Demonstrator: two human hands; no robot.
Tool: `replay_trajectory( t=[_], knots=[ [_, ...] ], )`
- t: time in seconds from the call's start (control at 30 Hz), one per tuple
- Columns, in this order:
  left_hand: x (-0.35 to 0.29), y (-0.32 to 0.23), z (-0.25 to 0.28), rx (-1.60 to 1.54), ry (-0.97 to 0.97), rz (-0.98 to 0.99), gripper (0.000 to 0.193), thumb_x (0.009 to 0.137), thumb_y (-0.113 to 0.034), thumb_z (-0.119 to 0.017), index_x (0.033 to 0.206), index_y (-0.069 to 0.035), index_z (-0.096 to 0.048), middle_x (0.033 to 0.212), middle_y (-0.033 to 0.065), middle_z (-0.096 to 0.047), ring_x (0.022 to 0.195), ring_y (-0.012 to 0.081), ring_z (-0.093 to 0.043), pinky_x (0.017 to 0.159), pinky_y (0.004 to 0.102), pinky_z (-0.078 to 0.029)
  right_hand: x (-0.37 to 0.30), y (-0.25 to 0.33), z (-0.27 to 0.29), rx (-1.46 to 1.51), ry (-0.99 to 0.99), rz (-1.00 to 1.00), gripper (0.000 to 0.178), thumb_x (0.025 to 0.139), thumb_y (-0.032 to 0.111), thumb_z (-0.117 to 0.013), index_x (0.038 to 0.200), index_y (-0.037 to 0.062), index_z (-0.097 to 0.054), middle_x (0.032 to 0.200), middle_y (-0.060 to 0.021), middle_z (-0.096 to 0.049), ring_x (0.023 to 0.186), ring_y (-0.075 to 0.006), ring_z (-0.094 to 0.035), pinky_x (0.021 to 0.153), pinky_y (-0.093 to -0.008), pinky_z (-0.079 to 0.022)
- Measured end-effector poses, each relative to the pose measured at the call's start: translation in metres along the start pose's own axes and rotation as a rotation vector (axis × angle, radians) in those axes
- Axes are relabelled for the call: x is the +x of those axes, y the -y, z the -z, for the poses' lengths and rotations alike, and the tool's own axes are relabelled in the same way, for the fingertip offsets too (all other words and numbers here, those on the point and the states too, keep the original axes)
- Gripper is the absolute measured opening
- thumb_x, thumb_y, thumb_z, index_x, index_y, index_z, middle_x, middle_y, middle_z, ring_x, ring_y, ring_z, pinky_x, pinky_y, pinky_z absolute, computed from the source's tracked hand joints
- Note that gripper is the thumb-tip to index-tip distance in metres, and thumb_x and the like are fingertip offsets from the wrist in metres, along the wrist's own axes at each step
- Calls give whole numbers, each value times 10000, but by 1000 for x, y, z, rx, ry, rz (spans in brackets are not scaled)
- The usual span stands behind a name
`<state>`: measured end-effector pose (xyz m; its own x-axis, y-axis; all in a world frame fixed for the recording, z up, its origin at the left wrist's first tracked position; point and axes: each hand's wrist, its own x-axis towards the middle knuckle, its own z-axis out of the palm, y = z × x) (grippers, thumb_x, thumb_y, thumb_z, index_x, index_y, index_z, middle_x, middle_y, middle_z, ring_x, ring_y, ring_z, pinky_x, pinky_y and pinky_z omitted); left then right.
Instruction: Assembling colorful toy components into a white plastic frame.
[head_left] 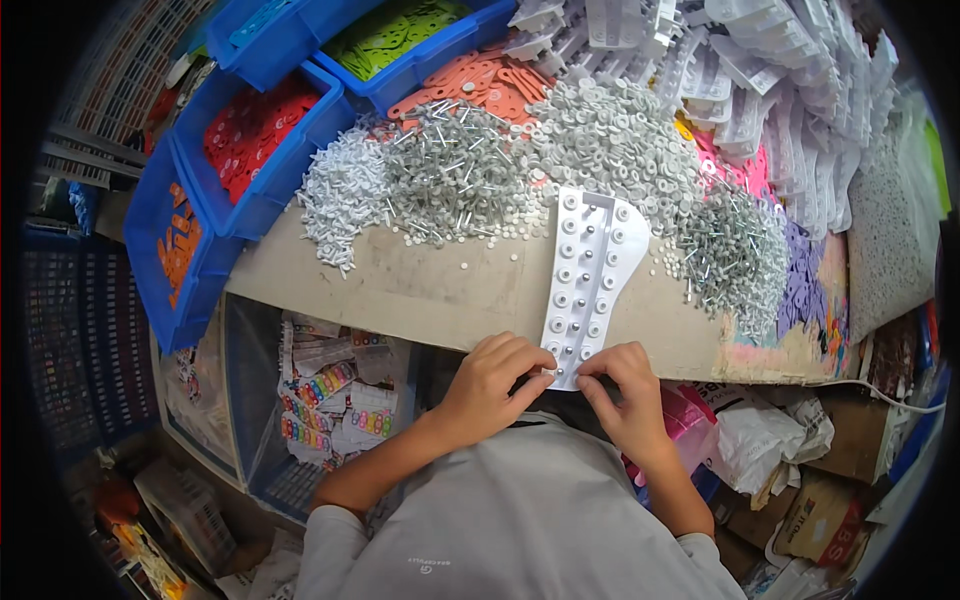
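Observation:
A long white plastic holder (598,262) lies on the table, its narrow lower end at the front edge. Two rows of white round washers sit along its sides, and a line of metal pins (574,328) runs down its middle channel. My left hand (497,378) is closed in a pinch at the holder's lower left edge. On the opposite edge, my right hand (630,395) also pinches with thumb and forefinger. Whatever is between the fingertips of either hand is too small or hidden to make out.
Beyond the holder lie heaps of grey-white washers (610,135), metal pins (455,165) and small white pieces (342,185). Blue bins (285,165) with coloured flat pieces stand left. White plastic holders (790,80) are piled at the far right, above purple pieces (803,265).

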<state>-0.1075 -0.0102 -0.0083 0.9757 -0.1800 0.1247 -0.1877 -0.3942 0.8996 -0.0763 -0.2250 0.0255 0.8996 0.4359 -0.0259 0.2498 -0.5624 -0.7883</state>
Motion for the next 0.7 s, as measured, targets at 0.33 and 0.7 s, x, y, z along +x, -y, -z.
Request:
replay_trajectory(
  t=[0.33,0.7],
  knots=[
    [-9,16,-4,460,-113,-520,255,746,-143,-817,980,-66,-749,934,3,-647,847,210,-601,748,361,-478,-14,-36,-26,-259,-223,384,224,732,12,-806,914,46,-680,891,-77,-597,851,-300,-575,740,-401,-474],
    [-9,-19,-16,633,-25,-285,184,765,-104,-783,903,-16,-700,851,51,-613,787,222,-588,680,363,-451,-13,-29,-22,-154,-166,322,263,716,-38,-810,940,28,-690,916,-104,-591,846,-304,-586,708,-387,-497]
  ],
)
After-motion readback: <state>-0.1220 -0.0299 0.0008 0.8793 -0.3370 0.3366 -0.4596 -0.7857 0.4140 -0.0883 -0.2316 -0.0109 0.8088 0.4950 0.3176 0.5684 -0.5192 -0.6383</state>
